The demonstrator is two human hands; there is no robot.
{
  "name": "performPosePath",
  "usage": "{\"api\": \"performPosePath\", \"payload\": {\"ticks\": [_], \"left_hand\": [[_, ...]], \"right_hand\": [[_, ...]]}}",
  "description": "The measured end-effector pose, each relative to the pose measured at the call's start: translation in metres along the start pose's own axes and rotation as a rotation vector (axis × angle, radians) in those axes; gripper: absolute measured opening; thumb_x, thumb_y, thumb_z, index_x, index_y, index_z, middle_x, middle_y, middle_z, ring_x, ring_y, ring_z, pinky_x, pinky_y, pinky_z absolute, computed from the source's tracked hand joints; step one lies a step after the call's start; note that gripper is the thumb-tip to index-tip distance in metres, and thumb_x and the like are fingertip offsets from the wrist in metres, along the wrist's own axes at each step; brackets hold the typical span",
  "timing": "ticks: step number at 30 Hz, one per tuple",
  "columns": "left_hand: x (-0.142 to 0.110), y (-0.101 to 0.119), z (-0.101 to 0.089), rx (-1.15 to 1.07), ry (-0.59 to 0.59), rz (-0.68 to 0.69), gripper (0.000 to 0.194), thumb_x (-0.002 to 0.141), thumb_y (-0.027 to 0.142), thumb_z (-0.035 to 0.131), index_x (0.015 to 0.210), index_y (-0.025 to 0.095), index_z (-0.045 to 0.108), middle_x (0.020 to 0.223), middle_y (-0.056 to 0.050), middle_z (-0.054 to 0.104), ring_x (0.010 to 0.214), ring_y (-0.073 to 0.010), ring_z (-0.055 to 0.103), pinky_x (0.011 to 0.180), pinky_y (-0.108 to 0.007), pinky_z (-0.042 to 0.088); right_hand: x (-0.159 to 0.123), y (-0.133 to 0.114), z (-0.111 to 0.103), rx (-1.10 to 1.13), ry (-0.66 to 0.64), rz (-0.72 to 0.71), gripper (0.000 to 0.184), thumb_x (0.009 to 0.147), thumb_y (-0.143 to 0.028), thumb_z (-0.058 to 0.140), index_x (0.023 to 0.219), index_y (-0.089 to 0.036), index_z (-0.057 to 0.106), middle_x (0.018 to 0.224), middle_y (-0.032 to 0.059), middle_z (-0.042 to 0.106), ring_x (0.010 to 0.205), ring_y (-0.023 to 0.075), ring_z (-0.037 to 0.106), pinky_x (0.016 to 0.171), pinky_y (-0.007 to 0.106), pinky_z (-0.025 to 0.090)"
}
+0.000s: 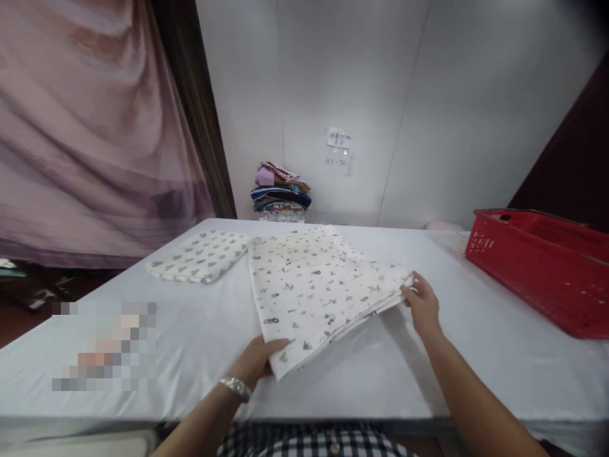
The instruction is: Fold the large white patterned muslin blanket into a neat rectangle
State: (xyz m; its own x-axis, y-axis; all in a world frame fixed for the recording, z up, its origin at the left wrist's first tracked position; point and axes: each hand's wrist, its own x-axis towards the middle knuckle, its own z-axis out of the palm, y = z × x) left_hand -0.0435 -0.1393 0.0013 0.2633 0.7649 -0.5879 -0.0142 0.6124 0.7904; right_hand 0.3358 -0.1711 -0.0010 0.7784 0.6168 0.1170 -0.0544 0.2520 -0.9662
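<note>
A white printed cloth (314, 285), folded over, lies on the white table (190, 336) in front of me. My left hand (259, 358), with a metal watch on the wrist, pinches the cloth's near corner. My right hand (421, 304) grips the cloth's right corner, fingers closed on the layered edge. A smaller folded piece of the same print (202, 256) rests to the left of the cloth, apart from both hands.
A red plastic basket (537, 270) stands at the table's right. A stack of folded colourful fabrics (280, 190) sits at the back against the white wall. A pink curtain (95, 127) hangs at left. A blurred patch covers the table's near left.
</note>
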Motion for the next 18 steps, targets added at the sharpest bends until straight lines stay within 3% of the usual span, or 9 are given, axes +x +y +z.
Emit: {"api": "performPosePath", "payload": {"ticks": [2, 5, 7, 11, 14, 18], "left_hand": [[0.0, -0.006, -0.006, 0.016, -0.017, -0.026, 0.039, 0.057, 0.027, 0.077, 0.091, 0.013, 0.064, 0.081, -0.011, 0.071, 0.069, -0.0238, 0.067, 0.057, -0.031, 0.054], [-0.002, -0.009, -0.009, 0.017, -0.05, -0.047, 0.039, 0.056, 0.029, 0.078, 0.09, 0.015, 0.064, 0.084, -0.011, 0.071, 0.074, -0.026, 0.067, 0.061, -0.033, 0.055], [-0.004, -0.007, -0.009, 0.038, -0.045, -0.054, 0.04, 0.056, 0.031, 0.078, 0.09, 0.016, 0.064, 0.085, -0.011, 0.071, 0.076, -0.0265, 0.067, 0.062, -0.034, 0.056], [-0.007, -0.003, -0.008, 0.11, -0.02, -0.056, 0.041, 0.057, 0.035, 0.077, 0.092, 0.017, 0.064, 0.084, -0.011, 0.071, 0.075, -0.0276, 0.067, 0.058, -0.033, 0.055], [-0.005, -0.004, -0.01, 0.178, -0.004, -0.073, 0.043, 0.055, 0.039, 0.078, 0.089, 0.017, 0.063, 0.08, -0.01, 0.071, 0.069, -0.0266, 0.066, 0.054, -0.032, 0.052], [-0.001, -0.002, -0.022, 0.491, -0.009, -0.003, 0.043, 0.055, 0.051, 0.073, 0.079, 0.017, 0.062, 0.06, -0.006, 0.066, 0.052, -0.0236, 0.059, 0.045, -0.03, 0.043]], "right_hand": [[-0.005, 0.009, -0.012, -0.076, -0.014, 0.096, 0.074, 0.055, -0.026, 0.077, 0.124, -0.021, 0.05, 0.079, -0.0019, 0.058, 0.055, 0.0099, 0.052, 0.044, 0.021, 0.043], [-0.011, 0.022, -0.03, -0.002, -0.007, 0.282, 0.092, 0.056, -0.027, 0.077, 0.137, -0.018, 0.033, 0.082, 0.0016, 0.061, 0.066, 0.0163, 0.06, 0.059, 0.03, 0.054], [-0.012, 0.025, -0.038, 0.06, -0.023, 0.326, 0.098, 0.058, -0.026, 0.077, 0.141, -0.017, 0.024, 0.089, 0.004, 0.061, 0.072, 0.0175, 0.062, 0.067, 0.034, 0.056], [0.001, 0.024, -0.038, 0.082, -0.004, 0.379, 0.102, 0.058, -0.024, 0.077, 0.142, -0.022, 0.019, 0.1, 0.0056, 0.06, 0.071, 0.0153, 0.062, 0.068, 0.035, 0.056], [0.014, 0.022, -0.032, 0.09, 0.05, 0.322, 0.096, 0.056, -0.022, 0.075, 0.139, -0.024, 0.026, 0.103, 0.0057, 0.06, 0.072, 0.0143, 0.061, 0.065, 0.032, 0.055], [0.021, 0.014, -0.03, 0.011, 0.07, 0.029, 0.079, 0.055, -0.025, 0.072, 0.128, -0.02, 0.043, 0.1, 0.0051, 0.062, 0.075, 0.0133, 0.057, 0.06, 0.025, 0.05]]}}
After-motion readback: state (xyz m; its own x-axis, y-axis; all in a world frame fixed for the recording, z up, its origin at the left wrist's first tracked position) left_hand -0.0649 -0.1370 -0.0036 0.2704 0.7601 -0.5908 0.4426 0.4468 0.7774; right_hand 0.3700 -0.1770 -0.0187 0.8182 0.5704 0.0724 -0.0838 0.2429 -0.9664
